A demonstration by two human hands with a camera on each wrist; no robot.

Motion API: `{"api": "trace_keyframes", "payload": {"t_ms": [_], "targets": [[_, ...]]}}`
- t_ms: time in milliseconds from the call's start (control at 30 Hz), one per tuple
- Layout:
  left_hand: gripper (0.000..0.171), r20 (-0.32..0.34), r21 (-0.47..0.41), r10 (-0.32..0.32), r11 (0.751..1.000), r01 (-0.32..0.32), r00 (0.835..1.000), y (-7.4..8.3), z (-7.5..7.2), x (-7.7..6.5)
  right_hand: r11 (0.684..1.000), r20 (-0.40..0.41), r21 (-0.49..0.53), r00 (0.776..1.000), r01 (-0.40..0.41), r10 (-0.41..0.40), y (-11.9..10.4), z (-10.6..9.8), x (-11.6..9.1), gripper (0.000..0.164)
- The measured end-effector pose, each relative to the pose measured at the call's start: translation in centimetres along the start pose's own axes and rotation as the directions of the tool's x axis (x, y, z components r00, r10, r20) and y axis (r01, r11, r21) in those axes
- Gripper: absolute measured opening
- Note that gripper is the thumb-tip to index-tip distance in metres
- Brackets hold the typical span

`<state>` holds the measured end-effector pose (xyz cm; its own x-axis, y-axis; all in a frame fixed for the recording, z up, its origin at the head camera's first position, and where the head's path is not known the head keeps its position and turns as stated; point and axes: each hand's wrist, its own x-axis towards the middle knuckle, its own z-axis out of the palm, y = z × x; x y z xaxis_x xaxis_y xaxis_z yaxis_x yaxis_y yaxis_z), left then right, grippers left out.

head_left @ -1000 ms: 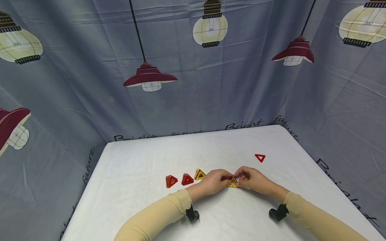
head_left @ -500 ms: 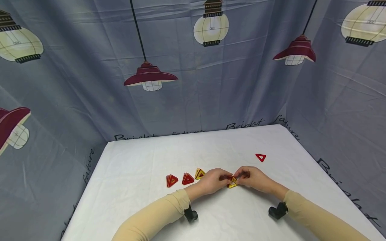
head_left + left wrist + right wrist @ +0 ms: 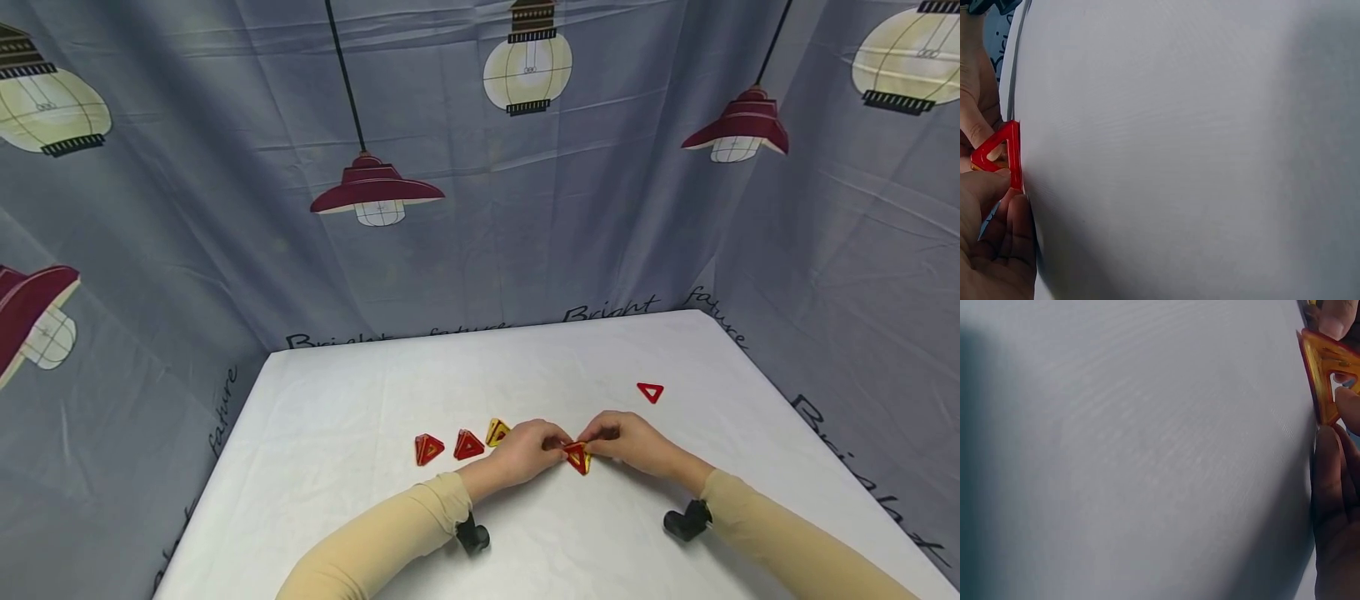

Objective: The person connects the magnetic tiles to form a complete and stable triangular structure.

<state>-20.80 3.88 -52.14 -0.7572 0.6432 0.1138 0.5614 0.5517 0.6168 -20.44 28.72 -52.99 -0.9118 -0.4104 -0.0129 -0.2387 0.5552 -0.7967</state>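
Note:
Between my two hands, low over the white table, is a small pyramid of translucent triangle tiles (image 3: pixel 577 455). My left hand (image 3: pixel 521 454) pinches its left side with thumb and fingers. At its right side, the thumb and fingertips of my right hand (image 3: pixel 626 438) pinch it too. In the left wrist view a red triangle tile (image 3: pixel 1015 153) with an open centre faces the camera, held at its lower corner. The right wrist view shows a yellow-orange triangle tile (image 3: pixel 1316 369) with red along its edge. Fingers cover part of the pyramid.
Left of my left hand stand two red pyramids, one farther out (image 3: pixel 429 450) and one nearer (image 3: pixel 468 445). A yellow and red pyramid (image 3: pixel 497 432) is just behind that hand. One flat red triangle tile (image 3: pixel 653 399) lies toward the back right of the white table (image 3: pixel 360 400).
The pyramid has turned between my fingers: a yellow face showed toward the head camera earlier, and a red one shows now. Both hands have stayed nearly in place.

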Motion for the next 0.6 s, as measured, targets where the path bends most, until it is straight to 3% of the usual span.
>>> {"api": "trace_keyframes", "payload": {"t_ms": [233,600], "targets": [[0.011,-0.018,0.014,0.000,1.000,0.000,1.000,0.07,0.23,0.04,0.999,0.002,-0.009,0.999,0.039,-0.039,-0.08,0.24,0.49,0.012],[0.012,-0.020,0.026,-0.017,0.999,0.018,1.000,0.25,0.53,0.06,1.000,0.006,0.023,1.000,-0.002,0.002,-0.23,0.23,0.70,0.018]]}}
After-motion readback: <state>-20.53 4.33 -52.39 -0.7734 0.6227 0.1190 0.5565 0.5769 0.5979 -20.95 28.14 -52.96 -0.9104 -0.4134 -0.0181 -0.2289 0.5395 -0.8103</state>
